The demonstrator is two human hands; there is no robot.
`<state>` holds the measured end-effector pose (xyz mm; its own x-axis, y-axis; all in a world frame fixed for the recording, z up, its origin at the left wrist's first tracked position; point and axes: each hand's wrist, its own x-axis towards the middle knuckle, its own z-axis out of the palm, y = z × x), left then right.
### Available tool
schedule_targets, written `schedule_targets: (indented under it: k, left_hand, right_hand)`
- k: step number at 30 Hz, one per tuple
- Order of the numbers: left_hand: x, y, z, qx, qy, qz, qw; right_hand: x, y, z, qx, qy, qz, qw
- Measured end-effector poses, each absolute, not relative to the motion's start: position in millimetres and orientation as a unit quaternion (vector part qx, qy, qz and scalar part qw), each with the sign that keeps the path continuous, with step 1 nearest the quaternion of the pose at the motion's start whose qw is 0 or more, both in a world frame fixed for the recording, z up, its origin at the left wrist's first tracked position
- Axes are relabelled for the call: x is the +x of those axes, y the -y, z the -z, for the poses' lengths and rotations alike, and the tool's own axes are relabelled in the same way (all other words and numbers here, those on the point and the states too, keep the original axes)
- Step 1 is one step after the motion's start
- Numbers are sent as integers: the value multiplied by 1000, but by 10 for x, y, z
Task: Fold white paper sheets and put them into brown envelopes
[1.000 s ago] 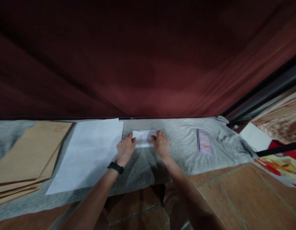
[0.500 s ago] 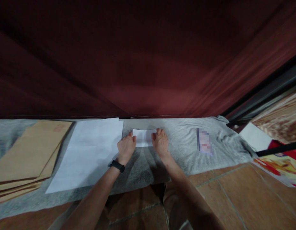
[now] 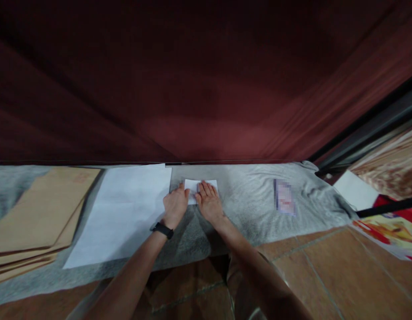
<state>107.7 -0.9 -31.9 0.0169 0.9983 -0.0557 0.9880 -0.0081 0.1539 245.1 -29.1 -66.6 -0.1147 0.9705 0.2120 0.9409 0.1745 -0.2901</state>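
"White paper (image 3: 192,186), small and folded-looking, lying on the grey cloth (image 3: 252,218) pretty much dead ahead of the person. Long side runs left to right, yeah?"

"Yep, sideways. And it's got a hand on it from both sides. From the left hand (image 3: 175,203) it's directly to the right, with the thumb right at the near-left edge. The right hand (image 3: 209,202) is actually on top, covering a big chunk of the right half."

"So which one's closer?"

"Kind of a tie, both are touching it. But the right one overlaps way more. Its fingers point away from the body and a bit left, so they cut across the long axis instead of running along it."

"Pinching or what?"

"Right one, nope: laid out flat, fingers stretched and slightly parted. Left one's curled with the thumb out to the side. Whether it's nipping the edge or just pinning it down, can't tell from up there."

"What about the other stuff?"

"Big white sheets (image 3: 126,209) just left of the left hand, then a stack of kraft envelopes (image 3: 36,209) past those. Off to the right, well apart from both hands, there's a pixelated item (image 3: 286,198), too blurred out to name."
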Motion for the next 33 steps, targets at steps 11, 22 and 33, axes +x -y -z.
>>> schedule_targets:
  k: [11,22,33]
  left_hand:
    - [1128,73,308,739,-663,-118,26]
    - [1319,93,723,799,-582,-143,50]
    - [1265,132,825,797,-577,-179,4]
  right_hand:
    - [2430,307,694,-658,738,-35,146]
    - [2489,298,749,-645,754,-29,123]
    - [2788,266,815,-697,703,-4,140]
